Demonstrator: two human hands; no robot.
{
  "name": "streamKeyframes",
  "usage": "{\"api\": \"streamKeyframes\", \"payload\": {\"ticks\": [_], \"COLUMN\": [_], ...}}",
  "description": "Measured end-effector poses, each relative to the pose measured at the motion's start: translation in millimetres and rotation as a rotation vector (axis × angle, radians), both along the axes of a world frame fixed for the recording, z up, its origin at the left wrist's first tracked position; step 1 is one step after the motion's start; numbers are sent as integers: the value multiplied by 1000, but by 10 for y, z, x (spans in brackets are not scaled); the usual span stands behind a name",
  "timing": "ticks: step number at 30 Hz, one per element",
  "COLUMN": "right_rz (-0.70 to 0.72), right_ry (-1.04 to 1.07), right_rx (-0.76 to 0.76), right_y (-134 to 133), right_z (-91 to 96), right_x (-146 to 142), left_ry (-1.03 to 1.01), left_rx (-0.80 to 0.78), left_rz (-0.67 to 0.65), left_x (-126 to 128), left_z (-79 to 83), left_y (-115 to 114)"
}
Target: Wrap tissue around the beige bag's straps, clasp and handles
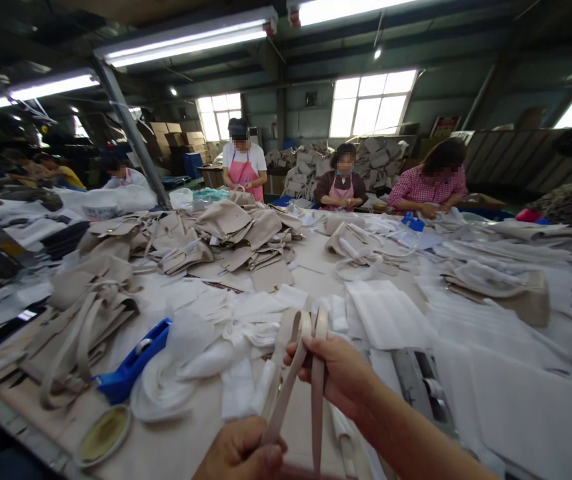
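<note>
Two beige bag straps (319, 387) rise in loops above the near edge of the table, in the middle of the head view. My right hand (333, 367) is closed around them near the top of the loops, with the thumb pressed on a strap. Lower down, my left hand (249, 450) grips one strap between thumb and fingers. At the bottom the straps run out of view, and what they join there is hard to make out. White foam strips (239, 387) lie just beyond and left of my hands.
A blue tape dispenser (136, 360), a coil of white foam (153, 393) and a round dish (103, 433) are on the left. A grey tape dispenser (423, 390) and foam sheets (531, 407) lie right. Beige bags (236, 227) are heaped farther back; several people work beyond.
</note>
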State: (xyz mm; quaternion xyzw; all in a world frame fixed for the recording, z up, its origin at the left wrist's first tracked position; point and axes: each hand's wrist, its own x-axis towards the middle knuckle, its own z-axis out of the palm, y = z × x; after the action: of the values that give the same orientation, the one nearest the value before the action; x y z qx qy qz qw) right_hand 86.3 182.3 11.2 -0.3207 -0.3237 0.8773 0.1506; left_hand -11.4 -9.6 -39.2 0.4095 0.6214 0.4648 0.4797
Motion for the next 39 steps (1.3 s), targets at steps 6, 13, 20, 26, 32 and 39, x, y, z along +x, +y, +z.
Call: {"api": "streamKeyframes", "payload": {"ticks": [6, 13, 20, 26, 32, 39], "right_rz": [-10, 117, 194, -86, 220, 147], "right_ry": [14, 292, 121, 180, 252, 41], "right_rx": [-111, -93, 65, 22, -58, -15], "right_y": [172, 340, 202, 741, 230, -9], "right_z": [239, -68, -287, -349, -596, -744], "right_x": [-188, -129, -135, -158, -38, -10], "left_ry": [-60, -415, -449, -504, -590, -555], "left_rx": [59, -155, -212, -329, -349, -337], "left_rz": [141, 187, 69, 21, 133, 157], "left_x": [103, 170, 33, 32, 88, 111], "left_z": [100, 112, 170, -25, -52, -197], "left_y": [342, 629, 603, 347, 464, 372]}}
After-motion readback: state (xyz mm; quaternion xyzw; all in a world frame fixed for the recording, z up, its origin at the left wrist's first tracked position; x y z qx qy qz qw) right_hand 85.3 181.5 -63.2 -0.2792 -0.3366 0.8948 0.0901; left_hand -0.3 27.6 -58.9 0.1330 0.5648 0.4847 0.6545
